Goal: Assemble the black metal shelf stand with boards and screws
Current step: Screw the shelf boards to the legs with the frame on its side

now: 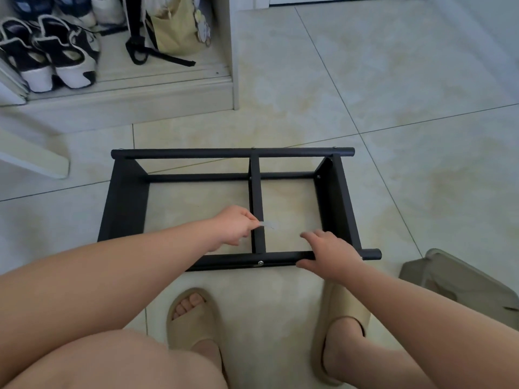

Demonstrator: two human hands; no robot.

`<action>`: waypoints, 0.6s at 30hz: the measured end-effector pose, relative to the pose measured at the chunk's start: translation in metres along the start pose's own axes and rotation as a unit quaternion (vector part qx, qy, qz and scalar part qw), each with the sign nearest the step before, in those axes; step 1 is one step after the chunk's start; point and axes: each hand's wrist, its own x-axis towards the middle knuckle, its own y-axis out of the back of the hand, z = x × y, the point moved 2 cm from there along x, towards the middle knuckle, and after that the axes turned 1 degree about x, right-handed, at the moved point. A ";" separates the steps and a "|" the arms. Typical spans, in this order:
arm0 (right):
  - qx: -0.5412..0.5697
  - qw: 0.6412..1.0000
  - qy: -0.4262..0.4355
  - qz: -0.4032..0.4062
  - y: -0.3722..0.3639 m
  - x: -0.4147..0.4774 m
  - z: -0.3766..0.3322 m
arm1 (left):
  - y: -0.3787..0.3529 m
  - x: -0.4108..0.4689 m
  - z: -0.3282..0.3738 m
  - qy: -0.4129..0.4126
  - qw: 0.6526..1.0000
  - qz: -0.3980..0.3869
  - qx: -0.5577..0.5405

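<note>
While right hand (331, 254) holds black frame (233, 153), left hand (234, 227) pinches clear strip (266, 224)

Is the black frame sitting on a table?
No, the black frame rests on the tiled floor, just ahead of the person's slippers.
</note>
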 end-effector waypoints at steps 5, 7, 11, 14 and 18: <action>-0.013 0.990 0.130 0.059 0.007 0.022 -0.033 | 0.036 0.013 -0.019 0.004 0.996 0.084 -0.013; -0.054 0.984 0.156 0.062 0.007 0.033 -0.043 | 0.047 0.018 -0.029 0.014 0.996 0.089 -0.018; -0.093 0.975 0.191 0.065 0.004 0.052 -0.056 | 0.055 0.035 -0.047 0.022 0.997 0.076 -0.008; -0.099 0.971 0.211 0.057 -0.003 0.059 -0.059 | 0.051 0.049 -0.051 0.004 0.998 0.052 0.019; -0.116 0.963 0.229 0.076 -0.008 0.062 -0.059 | 0.039 0.062 -0.051 -0.025 0.997 -0.008 0.067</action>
